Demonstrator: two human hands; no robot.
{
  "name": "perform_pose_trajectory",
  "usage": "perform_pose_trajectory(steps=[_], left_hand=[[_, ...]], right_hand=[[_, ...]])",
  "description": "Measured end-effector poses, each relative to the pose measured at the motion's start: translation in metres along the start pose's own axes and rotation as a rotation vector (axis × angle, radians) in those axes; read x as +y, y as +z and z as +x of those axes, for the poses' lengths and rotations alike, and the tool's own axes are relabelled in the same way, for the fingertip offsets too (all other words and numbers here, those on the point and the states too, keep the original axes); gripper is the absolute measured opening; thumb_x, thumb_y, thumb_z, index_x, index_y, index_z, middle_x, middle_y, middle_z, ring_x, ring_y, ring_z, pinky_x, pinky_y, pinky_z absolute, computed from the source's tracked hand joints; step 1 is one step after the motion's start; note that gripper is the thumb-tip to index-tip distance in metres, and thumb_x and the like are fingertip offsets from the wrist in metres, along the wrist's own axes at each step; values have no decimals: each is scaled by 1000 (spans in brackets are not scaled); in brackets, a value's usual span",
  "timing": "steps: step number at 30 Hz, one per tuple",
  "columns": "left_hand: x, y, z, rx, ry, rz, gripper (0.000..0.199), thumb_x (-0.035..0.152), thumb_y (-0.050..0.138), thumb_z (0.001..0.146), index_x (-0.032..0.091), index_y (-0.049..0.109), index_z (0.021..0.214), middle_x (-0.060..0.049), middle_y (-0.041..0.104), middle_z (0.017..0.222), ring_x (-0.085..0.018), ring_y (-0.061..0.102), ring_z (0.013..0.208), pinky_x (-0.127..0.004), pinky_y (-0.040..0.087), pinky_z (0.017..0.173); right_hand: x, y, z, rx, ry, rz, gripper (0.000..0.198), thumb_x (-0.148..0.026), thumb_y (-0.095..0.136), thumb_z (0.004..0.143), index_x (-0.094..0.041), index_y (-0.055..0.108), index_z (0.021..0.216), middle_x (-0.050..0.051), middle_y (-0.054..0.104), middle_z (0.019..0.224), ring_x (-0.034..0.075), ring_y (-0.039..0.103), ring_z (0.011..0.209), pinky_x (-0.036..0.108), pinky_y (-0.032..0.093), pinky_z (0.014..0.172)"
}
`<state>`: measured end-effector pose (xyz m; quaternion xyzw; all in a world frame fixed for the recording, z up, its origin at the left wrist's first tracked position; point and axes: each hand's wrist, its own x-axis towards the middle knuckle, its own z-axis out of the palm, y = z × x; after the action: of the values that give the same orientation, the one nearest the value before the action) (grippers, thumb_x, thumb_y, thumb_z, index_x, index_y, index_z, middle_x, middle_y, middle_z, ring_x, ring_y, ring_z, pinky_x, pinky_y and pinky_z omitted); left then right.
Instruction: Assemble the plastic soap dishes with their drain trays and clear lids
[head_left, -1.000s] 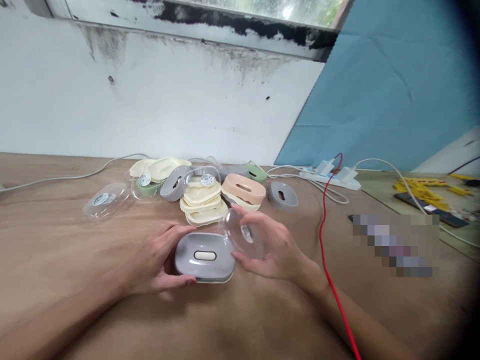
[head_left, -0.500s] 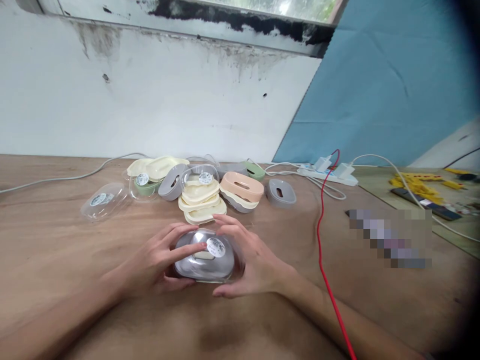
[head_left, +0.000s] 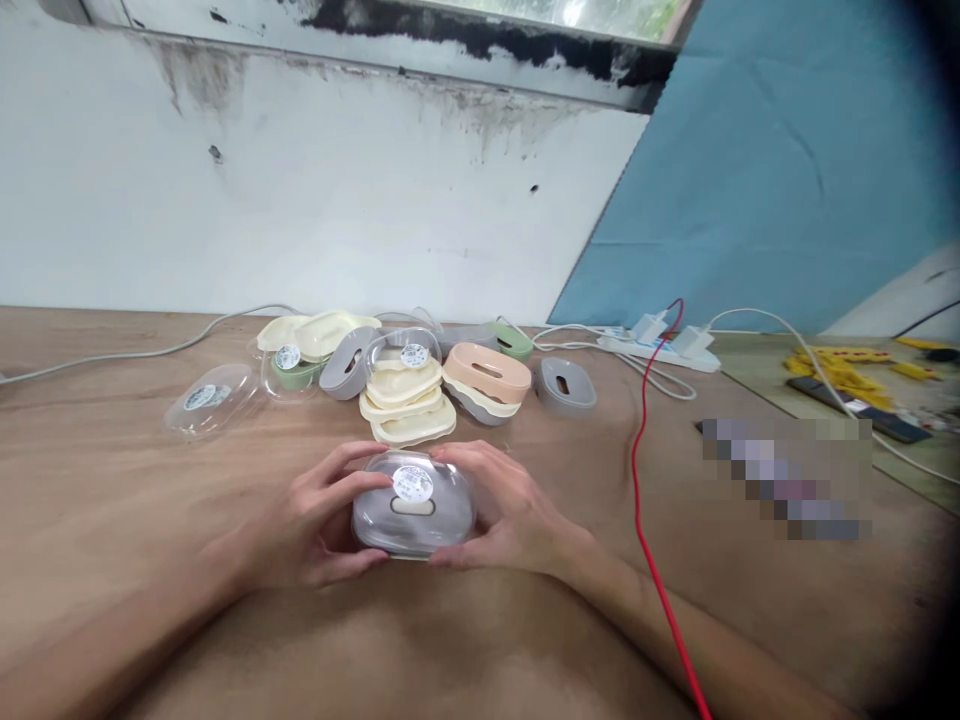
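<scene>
Between my two hands is a grey oval soap box (head_left: 446,515) with a slot in its top and a clear plastic cover over it. A round printed sticker (head_left: 412,484) is on the cover above the slot. My left hand (head_left: 319,515) grips the box's left side, its index fingertip at the sticker's edge. My right hand (head_left: 510,510) wraps the right side, thumb at the near edge. Just beyond lie stacked cream trays (head_left: 409,400) with a clear cover (head_left: 405,352) on top.
A peach slotted box (head_left: 487,372), a grey one (head_left: 565,387) and a loose clear cover (head_left: 211,400) lie behind. A red cable (head_left: 651,560) crosses the wooden table on the right, from a white power strip (head_left: 660,350). Yellow parts (head_left: 840,375) lie far right.
The sticker has shifted left and now sits above the slot, with the clear cover squared over the grey box. My right hand's fingers have come down and closed in on the side.
</scene>
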<state>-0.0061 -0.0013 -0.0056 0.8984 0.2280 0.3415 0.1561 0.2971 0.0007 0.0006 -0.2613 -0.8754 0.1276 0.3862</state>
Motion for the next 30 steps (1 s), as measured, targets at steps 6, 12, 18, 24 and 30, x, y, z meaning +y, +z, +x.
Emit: perform_pose_trajectory(steps=[6, 12, 18, 24, 30], left_hand=[[-3, 3, 0, 37, 38, -8, 64, 33, 86, 88, 26, 56, 144, -19, 60, 148, -34, 66, 136, -45, 62, 107], [-1, 1, 0, 76, 34, 60, 53, 34, 85, 89, 27, 61, 136, -16, 64, 141, -30, 72, 124, -39, 64, 101], [-2, -1, 0, 4, 11, 66, 55, 36, 82, 93, 26, 56, 141, -17, 60, 144, -32, 67, 131, -42, 61, 106], [0, -3, 3, -14, -28, 44, 52, 34, 80, 94, 25, 55, 140, -18, 58, 144, -32, 64, 134, -42, 60, 107], [-2, -2, 0, -5, -83, 29, 65, 37, 83, 91, 27, 49, 146, -18, 55, 155, -34, 60, 143, -44, 57, 112]], right_hand=[[1, 0, 1, 3, -46, -4, 87, -64, 90, 80, -28, 52, 150, 14, 74, 133, 32, 74, 119, 47, 61, 99], [1, 1, 1, 6, -81, 24, 81, -55, 90, 84, -27, 53, 150, 14, 72, 138, 31, 70, 125, 47, 60, 105], [4, -2, 0, -21, -11, 51, 87, -58, 93, 79, -28, 53, 149, 13, 70, 138, 30, 69, 124, 45, 60, 104], [1, -3, 0, -112, 97, 34, 103, -59, 100, 66, -28, 50, 150, 14, 67, 144, 34, 67, 131, 49, 56, 108], [4, -1, -4, -187, 182, 73, 100, -53, 99, 69, -29, 49, 151, 12, 66, 147, 34, 64, 135, 50, 53, 111]])
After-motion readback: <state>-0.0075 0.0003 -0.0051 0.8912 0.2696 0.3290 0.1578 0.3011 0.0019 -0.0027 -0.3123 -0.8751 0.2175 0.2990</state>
